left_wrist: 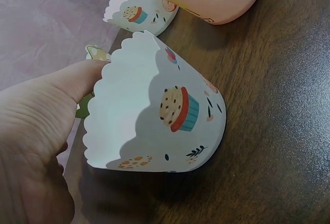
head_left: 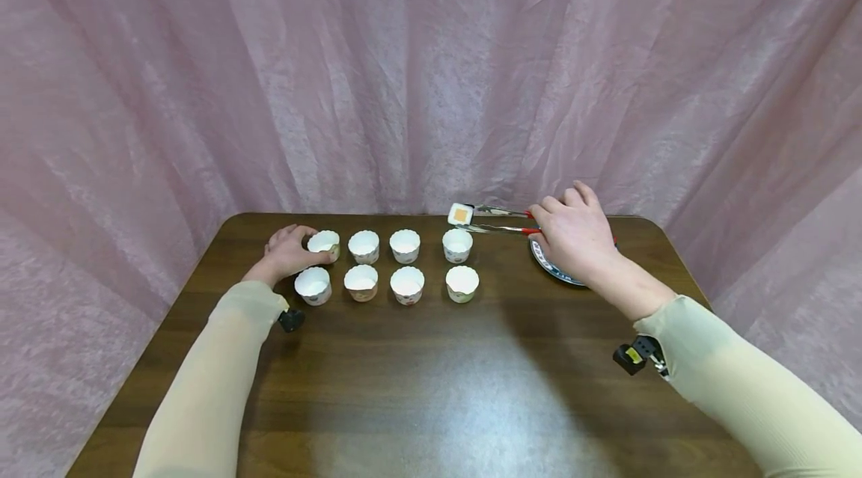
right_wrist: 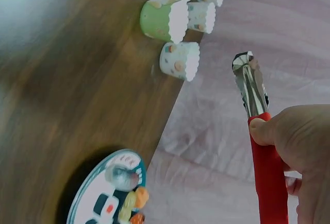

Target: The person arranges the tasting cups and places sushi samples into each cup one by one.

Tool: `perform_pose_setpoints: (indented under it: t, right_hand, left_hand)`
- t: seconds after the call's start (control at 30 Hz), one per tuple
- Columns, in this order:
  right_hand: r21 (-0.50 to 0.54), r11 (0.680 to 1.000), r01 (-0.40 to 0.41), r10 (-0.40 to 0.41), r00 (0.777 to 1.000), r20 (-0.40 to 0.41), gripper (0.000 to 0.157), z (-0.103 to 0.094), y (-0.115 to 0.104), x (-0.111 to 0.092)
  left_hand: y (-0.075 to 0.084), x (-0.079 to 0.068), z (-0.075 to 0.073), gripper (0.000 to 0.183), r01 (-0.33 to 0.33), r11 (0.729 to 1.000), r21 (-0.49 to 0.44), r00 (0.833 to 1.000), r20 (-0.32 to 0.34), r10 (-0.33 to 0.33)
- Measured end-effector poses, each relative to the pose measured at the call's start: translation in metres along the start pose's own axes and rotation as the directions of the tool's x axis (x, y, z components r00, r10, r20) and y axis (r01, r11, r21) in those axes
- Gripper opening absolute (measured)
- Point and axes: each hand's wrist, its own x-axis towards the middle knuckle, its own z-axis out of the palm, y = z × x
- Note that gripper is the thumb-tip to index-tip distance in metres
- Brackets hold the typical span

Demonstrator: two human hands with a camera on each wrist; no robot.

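At the left end of the back row, my left hand (head_left: 288,250) holds a paper baking cup (head_left: 323,240), thumb on its near side and fingers round the far side. The front-left cup (left_wrist: 154,110), white with a printed muffin, partly hides that cup in the left wrist view. My right hand (head_left: 572,231) grips red-handled metal tongs (right_wrist: 270,183) that point left. Between the tong tips is a small white square piece with an orange centre (head_left: 461,215), above the back row's right-hand cup (head_left: 457,246). The right wrist view barely shows the piece.
Several paper cups (head_left: 407,284) stand in two rows on the brown wooden table (head_left: 404,388), with a wider gap before the right-hand pair. A blue-rimmed plate (head_left: 554,271) with several small coloured pieces (right_wrist: 129,199) lies under my right hand. Pink curtain (head_left: 431,74) hangs behind.
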Motion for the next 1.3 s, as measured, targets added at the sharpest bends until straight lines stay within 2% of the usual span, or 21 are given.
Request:
perform_pose_setpoints:
  t: [0.37, 0.6, 0.93, 1.3]
  right_hand:
    - [-0.001, 0.999, 0.042, -0.042, 0.999, -0.019, 0.038, 0.015, -0.033, 0.049]
    - [-0.025, 0.995, 0.095, -0.096, 0.995, -0.031, 0.037, 0.021, -0.062, 0.079]
    - [-0.074, 0.989, 0.126, -0.124, 0.992, 0.036, 0.043, 0.028, -0.109, 0.117]
    - [-0.100, 0.986, 0.136, -0.124, 0.985, 0.124, 0.033, 0.039, -0.147, 0.146]
  left_hand:
    - [0.006, -0.003, -0.001, 0.084, -0.005, 1.000, -0.010, 1.000, 0.005, 0.005]
    - [0.008, -0.005, -0.001, 0.083, -0.008, 0.999, -0.037, 1.000, 0.015, 0.008]
    - [0.012, -0.007, 0.000, 0.084, -0.005, 1.000, -0.031, 1.000, 0.014, 0.006]
    - [0.009, -0.004, 0.003, 0.084, -0.005, 1.000, -0.025, 0.999, 0.032, 0.006]
